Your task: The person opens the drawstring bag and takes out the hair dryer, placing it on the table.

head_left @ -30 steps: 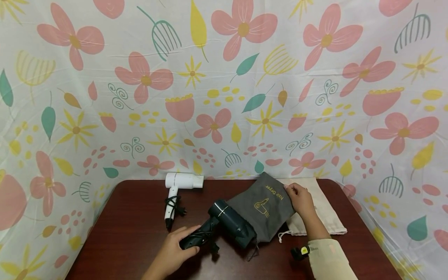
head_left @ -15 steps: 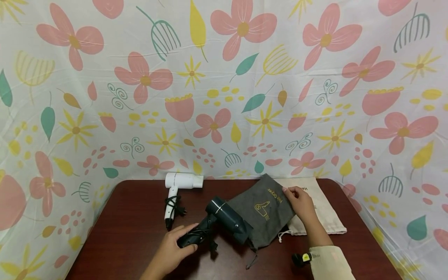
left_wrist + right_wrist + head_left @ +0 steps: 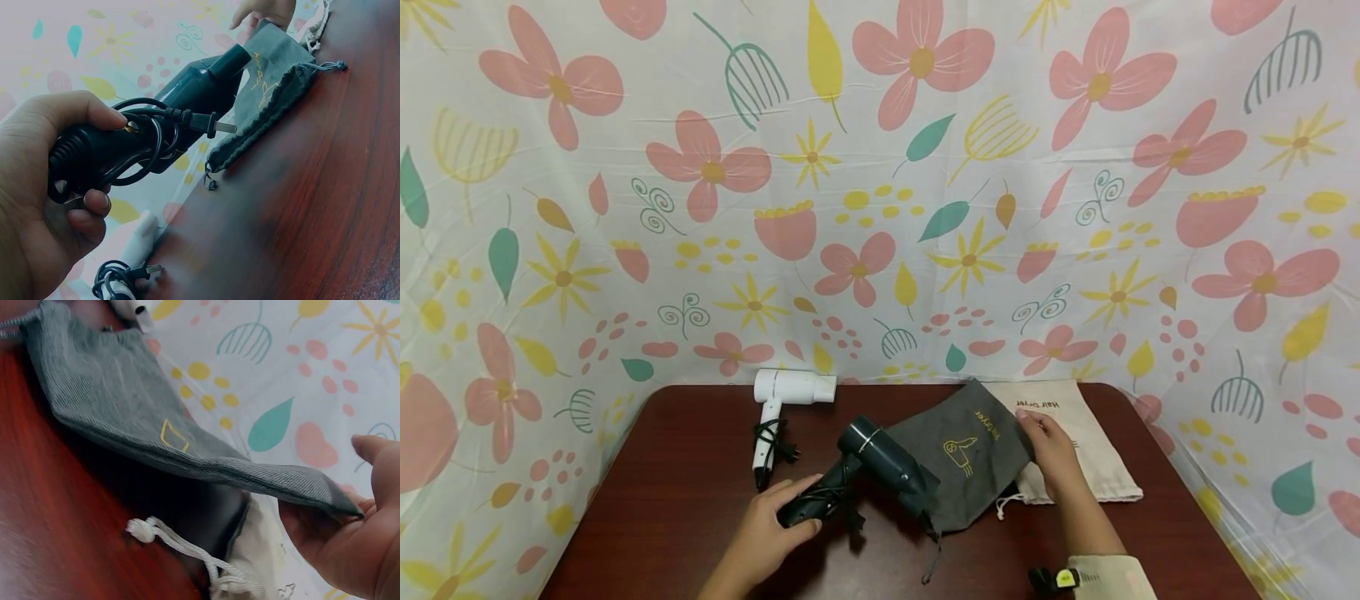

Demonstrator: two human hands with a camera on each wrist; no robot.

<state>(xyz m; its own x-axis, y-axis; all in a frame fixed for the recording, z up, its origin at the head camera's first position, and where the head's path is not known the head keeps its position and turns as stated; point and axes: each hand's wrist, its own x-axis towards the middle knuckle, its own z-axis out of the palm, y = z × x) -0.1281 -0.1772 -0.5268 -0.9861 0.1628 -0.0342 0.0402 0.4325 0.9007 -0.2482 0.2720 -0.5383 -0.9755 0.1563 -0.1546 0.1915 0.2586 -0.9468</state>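
Observation:
My left hand (image 3: pixel 765 527) grips the folded-cord handle of a dark green hair dryer (image 3: pixel 891 463); the barrel hangs over the table, its nozzle by the mouth of a grey drawstring bag (image 3: pixel 955 475). The left wrist view shows the cord (image 3: pixel 153 144) wound round the handle and the bag mouth (image 3: pixel 262 122) sagging partly open. My right hand (image 3: pixel 1054 454) is at the bag's closed right end. In the right wrist view its fingers (image 3: pixel 297 528) lie under the bag's edge, while the thumb stands apart from the cloth. The bag is partly raised; what lies beneath is dark.
A white hair dryer (image 3: pixel 793 387) with a black cord lies at the back left. A cream drawstring bag (image 3: pixel 1101 458) lies at the right, partly under the grey one. Brown tabletop (image 3: pixel 677 500) surrounds them, and a floral cloth (image 3: pixel 880 208) hangs behind.
The dark hair dryer has shifted slightly left and up. My right hand has slid a little down and right along the bag, its thumb coming away, and the bag's far corner has lowered.

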